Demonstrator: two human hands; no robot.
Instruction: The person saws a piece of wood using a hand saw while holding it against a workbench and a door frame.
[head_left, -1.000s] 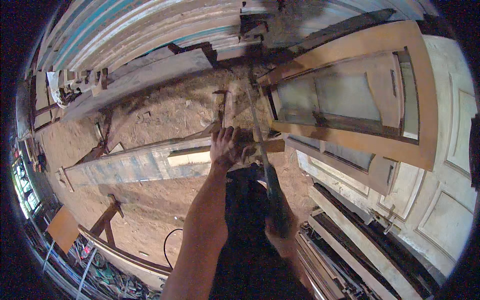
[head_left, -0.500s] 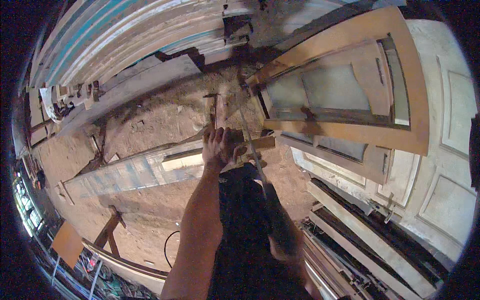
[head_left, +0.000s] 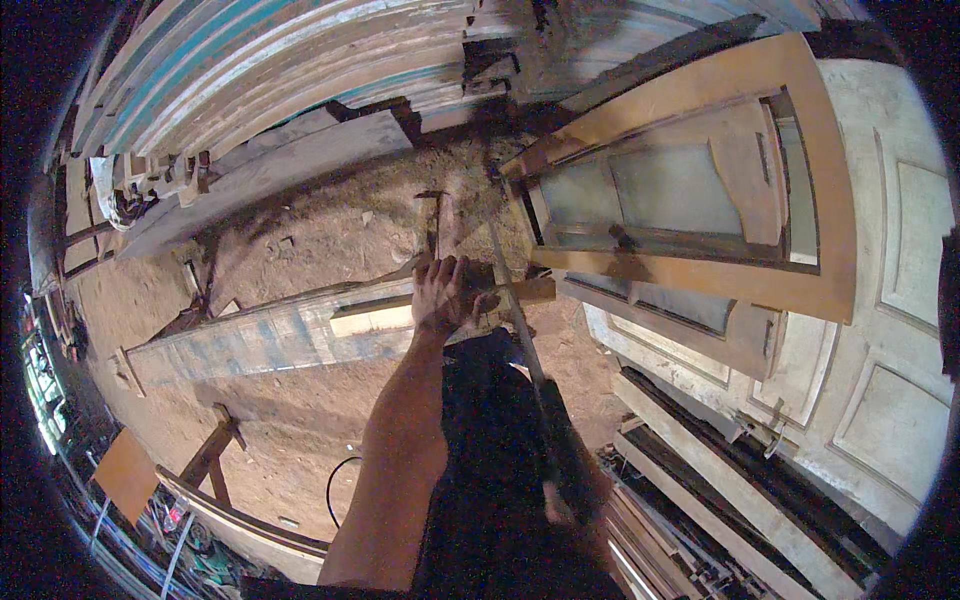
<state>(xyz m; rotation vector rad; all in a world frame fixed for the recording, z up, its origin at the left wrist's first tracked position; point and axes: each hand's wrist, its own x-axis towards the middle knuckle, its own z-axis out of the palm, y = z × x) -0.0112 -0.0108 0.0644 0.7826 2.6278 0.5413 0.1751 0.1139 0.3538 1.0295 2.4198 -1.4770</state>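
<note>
My left hand point(head_left: 443, 295) presses down on a pale strip of wood point(head_left: 370, 318), its fingers curled over it. The strip lies across a long worn plank point(head_left: 240, 342) marked with bluish paint. Just beyond my fingertips is a hammer point(head_left: 432, 215), its head pointing away from me. A long thin handsaw point(head_left: 518, 325), seen nearly edge-on, runs beside the left hand and back toward my body. At its near end my right hand point(head_left: 557, 503) grips it, dim and partly hidden in shadow.
A brown door frame with glass panes point(head_left: 700, 265) and a white panelled door point(head_left: 900, 300) lean at the right. Stacked boards point(head_left: 270, 80) fill the far left. Loose timber point(head_left: 720, 470) lies near right; a low wooden stand point(head_left: 215, 460) is near left.
The whole view has shifted slightly as my head moved. My left hand stays on the wood strip, and the right hand remains drawn back with the handsaw.
</note>
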